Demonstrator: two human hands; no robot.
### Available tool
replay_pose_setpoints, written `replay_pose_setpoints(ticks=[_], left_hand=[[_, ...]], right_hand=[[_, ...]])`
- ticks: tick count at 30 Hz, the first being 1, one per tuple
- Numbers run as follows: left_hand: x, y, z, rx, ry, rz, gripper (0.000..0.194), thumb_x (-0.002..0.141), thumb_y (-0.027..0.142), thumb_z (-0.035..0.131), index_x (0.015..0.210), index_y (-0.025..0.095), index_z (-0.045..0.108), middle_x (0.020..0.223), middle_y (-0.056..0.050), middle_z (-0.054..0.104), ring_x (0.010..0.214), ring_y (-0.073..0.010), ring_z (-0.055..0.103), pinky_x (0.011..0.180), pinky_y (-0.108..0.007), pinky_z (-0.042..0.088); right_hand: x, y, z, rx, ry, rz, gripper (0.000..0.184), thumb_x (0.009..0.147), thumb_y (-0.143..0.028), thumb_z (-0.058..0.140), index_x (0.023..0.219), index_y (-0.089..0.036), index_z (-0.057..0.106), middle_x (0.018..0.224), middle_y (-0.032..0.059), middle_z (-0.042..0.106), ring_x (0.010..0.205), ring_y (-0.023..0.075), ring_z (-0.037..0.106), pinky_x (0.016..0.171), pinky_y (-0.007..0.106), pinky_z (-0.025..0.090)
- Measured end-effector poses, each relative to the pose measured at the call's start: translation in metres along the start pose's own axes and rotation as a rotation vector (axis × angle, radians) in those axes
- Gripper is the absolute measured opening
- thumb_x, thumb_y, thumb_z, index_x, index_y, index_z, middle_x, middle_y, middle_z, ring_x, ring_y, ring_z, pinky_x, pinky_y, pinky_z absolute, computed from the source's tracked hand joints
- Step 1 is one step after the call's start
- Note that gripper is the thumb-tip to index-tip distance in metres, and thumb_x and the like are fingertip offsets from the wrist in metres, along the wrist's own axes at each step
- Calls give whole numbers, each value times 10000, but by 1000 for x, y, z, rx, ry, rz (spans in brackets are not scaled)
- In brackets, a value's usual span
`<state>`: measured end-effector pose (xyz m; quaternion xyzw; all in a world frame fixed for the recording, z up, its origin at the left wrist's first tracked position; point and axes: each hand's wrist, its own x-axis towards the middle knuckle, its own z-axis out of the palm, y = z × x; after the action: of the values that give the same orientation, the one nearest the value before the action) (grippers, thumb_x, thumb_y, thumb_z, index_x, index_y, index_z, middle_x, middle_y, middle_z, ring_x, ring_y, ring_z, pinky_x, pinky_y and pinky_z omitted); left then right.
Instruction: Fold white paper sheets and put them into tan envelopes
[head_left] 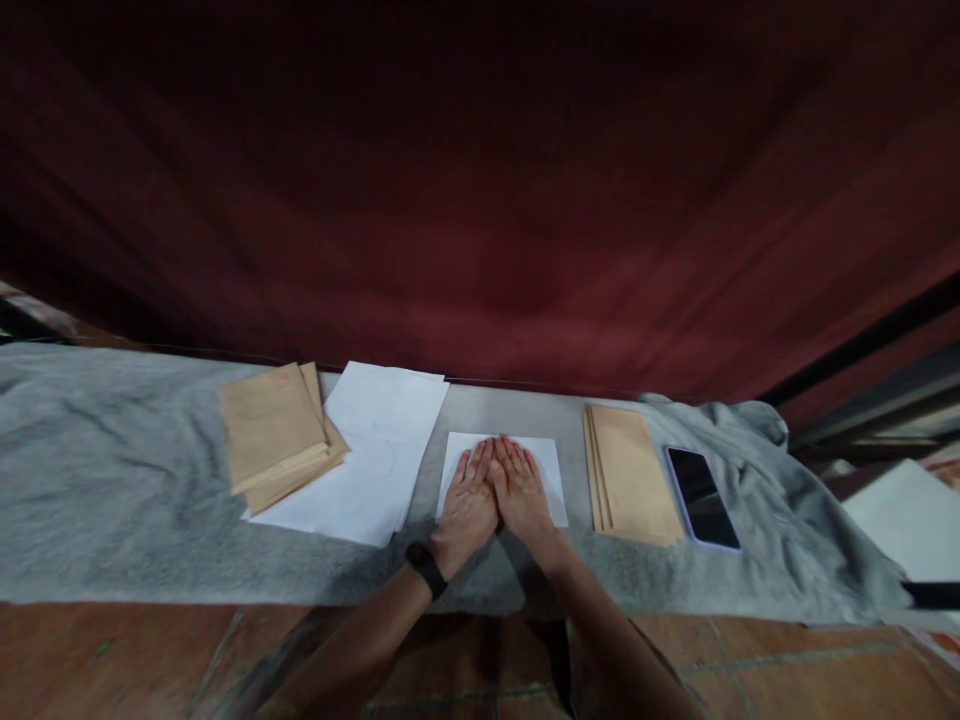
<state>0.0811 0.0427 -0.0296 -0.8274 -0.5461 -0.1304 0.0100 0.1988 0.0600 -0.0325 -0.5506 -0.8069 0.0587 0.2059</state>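
Note:
A white sheet of paper [553, 470], seemingly folded to a smaller size, lies flat in front of me. My left hand [471, 497] presses on it palm down, fingers stretched out, a dark band round the wrist. Against it lies my right hand [519, 492], also flat on the paper with extended fingers; the two hands touch at the thumbs and fingertips. Their palms hide the middle of the sheet. Left of them are larger white sheets [375, 440], partly covered by brown envelopes [274, 420]. To the right rests another stack of brown envelopes [634, 475].
A grey cloth [135, 470] covers the long narrow surface and bunches at the right. A phone [703, 500] lies beyond the right envelopes. Dark red fabric [480, 250] hangs behind the far edge. Tiled floor [112, 655] shows below the near edge.

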Motion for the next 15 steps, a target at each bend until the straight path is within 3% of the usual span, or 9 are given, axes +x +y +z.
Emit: replay_pose_setpoints(ticks=[15], left_hand=[[-5, -32, -4, 4, 65, -169, 589, 1013, 304, 320, 1529, 23, 358, 1602, -193, 347, 1528, -263, 243, 1245, -453, 242]], right_hand=[[-18, 30, -7, -193, 94, 49, 586, 1066, -413, 332, 1540, -70, 370, 1587, 199, 381, 1464, 303, 377, 1195, 496, 287]])
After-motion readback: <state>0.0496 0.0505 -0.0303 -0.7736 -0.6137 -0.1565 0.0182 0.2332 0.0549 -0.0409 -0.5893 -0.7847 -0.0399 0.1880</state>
